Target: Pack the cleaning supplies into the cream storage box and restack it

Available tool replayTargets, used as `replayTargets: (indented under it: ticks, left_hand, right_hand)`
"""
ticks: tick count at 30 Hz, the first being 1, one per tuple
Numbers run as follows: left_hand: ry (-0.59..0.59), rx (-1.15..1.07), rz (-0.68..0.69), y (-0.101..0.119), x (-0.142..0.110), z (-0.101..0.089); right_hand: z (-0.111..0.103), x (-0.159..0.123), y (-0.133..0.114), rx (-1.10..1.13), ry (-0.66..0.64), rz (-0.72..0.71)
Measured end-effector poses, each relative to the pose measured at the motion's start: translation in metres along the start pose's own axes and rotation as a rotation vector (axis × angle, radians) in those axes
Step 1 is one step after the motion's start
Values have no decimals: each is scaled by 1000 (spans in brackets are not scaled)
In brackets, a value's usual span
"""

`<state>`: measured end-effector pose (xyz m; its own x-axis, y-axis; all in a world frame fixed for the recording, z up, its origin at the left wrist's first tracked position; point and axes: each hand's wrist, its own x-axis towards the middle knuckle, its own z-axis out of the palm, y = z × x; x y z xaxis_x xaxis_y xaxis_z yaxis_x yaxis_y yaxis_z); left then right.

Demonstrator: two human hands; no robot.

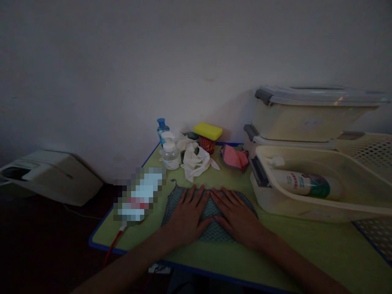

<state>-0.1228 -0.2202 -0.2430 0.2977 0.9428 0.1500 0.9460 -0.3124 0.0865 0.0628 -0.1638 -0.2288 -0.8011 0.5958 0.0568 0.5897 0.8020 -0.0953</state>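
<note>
Both of my hands lie flat, palms down, on a dark green mesh bag [211, 232] spread on the green table [306, 245]. My left hand [188, 214] covers the bag's left half with fingers stretched out. My right hand [234, 214] rests on the right half, fingers also spread, thumbs nearly touching between them. Neither hand holds anything.
A blurred-out card with a red lanyard [137, 195] lies left of the bag. Behind are small bottles [169, 154], white gloves [196, 160], a yellow sponge on a red basket [208, 132] and a pink cloth [234, 158]. Right: an open bin holding a bottle [301, 183], under lidded bins [315, 108].
</note>
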Motion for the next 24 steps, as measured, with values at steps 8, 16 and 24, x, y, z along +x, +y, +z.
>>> replayTargets:
  ticks: [8, 16, 24]
  left_hand:
    - [12, 30, -118, -17, -8, 1]
    - [37, 74, -154, -39, -19, 4]
    - [80, 81, -126, -34, -15, -3]
  right_hand:
    - [1, -1, 2, -4, 3, 107]
    - [6, -1, 9, 46, 100, 140]
    - [3, 5, 28, 151, 337, 181]
